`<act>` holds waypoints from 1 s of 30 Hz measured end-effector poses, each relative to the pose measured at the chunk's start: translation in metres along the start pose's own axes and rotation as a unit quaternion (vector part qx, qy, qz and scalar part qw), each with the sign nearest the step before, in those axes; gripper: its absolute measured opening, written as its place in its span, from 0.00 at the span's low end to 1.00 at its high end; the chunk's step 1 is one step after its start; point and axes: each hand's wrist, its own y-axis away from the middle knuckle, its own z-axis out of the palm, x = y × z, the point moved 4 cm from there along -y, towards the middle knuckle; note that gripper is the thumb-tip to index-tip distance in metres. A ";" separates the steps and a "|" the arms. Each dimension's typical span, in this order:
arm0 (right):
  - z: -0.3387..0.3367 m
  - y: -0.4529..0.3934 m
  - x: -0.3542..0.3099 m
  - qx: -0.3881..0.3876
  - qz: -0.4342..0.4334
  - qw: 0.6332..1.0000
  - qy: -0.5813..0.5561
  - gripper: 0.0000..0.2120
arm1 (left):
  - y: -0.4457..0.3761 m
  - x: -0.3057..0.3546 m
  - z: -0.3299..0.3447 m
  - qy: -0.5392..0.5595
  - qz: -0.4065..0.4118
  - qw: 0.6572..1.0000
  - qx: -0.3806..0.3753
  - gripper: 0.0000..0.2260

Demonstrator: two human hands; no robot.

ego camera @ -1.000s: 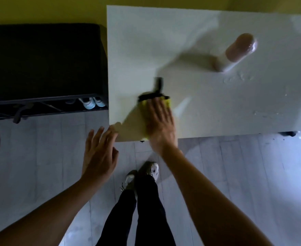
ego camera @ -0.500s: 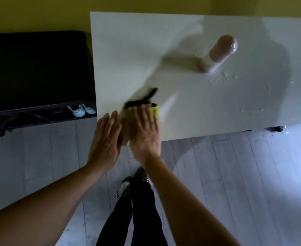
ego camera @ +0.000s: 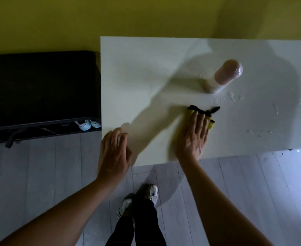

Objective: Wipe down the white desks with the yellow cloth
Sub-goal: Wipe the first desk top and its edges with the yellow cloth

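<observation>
A white desk (ego camera: 146, 71) stands against the yellow wall. My right hand (ego camera: 193, 137) lies flat on the yellow cloth (ego camera: 210, 123) with black trim, pressing it onto the desk near the front edge. Most of the cloth is hidden under the palm and fingers. My left hand (ego camera: 114, 153) hovers with straight fingers over the desk's front left corner; I cannot tell whether it touches the surface. Water droplets (ego camera: 235, 98) glisten on the desk to the right of the cloth.
A pinkish bottle (ego camera: 222, 77) stands on the desk behind the cloth. A black shoe bench (ego camera: 39, 89) with white sneakers (ego camera: 85, 124) under it sits left of the desk. My feet (ego camera: 140, 197) stand on the grey plank floor.
My right hand has slid the cloth to the right along the desk, away from the left corner. My left hand stays near the corner, so the two hands are now apart.
</observation>
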 end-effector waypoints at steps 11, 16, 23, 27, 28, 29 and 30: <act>0.046 -0.034 -0.131 -0.076 -0.414 0.907 -0.029 0.25 | -0.046 0.005 0.014 0.010 -0.064 0.996 0.062 0.27; 0.020 -0.129 -0.071 -0.007 -0.181 0.983 -0.013 0.26 | -0.076 0.010 0.010 -0.011 -0.013 0.999 0.046 0.22; 0.032 -0.116 -0.104 0.005 -0.201 0.979 -0.031 0.27 | -0.120 0.028 0.026 -0.028 -0.011 0.999 0.039 0.29; 0.043 -0.088 -0.145 -0.049 -0.407 0.910 -0.053 0.25 | -0.120 0.024 0.029 -0.058 -0.014 0.997 0.055 0.29; 0.042 -0.092 -0.145 -0.056 -0.434 0.898 -0.052 0.25 | -0.121 0.024 0.029 -0.056 -0.012 0.997 0.057 0.28; 0.041 -0.101 -0.141 -0.052 -0.451 0.889 -0.055 0.24 | -0.122 0.025 0.029 -0.046 -0.009 0.997 0.056 0.28; 0.040 -0.114 -0.133 -0.040 -0.447 0.891 -0.063 0.23 | -0.123 0.026 0.028 -0.034 -0.006 0.998 0.056 0.28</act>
